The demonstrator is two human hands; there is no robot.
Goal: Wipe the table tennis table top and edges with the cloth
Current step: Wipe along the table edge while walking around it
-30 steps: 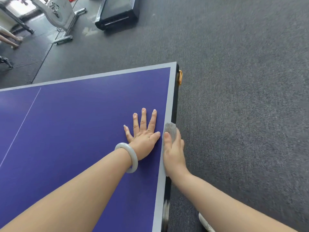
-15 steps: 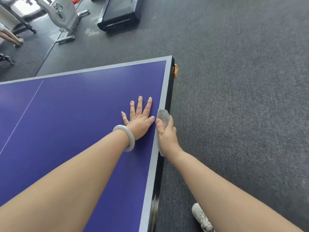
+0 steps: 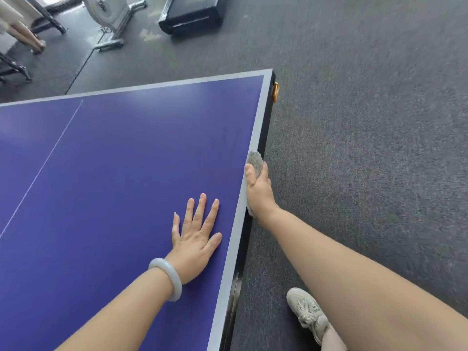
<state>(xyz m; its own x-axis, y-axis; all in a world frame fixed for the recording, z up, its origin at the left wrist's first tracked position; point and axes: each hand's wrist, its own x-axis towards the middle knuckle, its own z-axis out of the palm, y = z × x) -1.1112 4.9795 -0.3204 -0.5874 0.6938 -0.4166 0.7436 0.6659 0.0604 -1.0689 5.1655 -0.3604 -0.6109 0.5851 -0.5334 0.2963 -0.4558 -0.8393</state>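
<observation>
The table tennis table (image 3: 121,158) has a purple top with a pale grey border and a dark side edge. My right hand (image 3: 258,191) grips a grey cloth (image 3: 255,160) wrapped over the right side edge of the table, thumb on the border, fingers hidden down the side. My left hand (image 3: 196,239) lies flat on the purple top with fingers spread, a little behind the right hand and just inside the border. A pale bangle (image 3: 168,277) sits on my left wrist.
Dark grey carpet (image 3: 367,122) covers the floor to the right. An orange corner fitting (image 3: 275,91) sits at the table's far right corner. A black box (image 3: 192,13) and white equipment base (image 3: 111,19) stand beyond the table. My shoe (image 3: 307,309) is beside the table.
My right hand has slid the cloth forward along the side edge, now ahead of my left hand. The left hand stays flat on the top. The view has shifted.
</observation>
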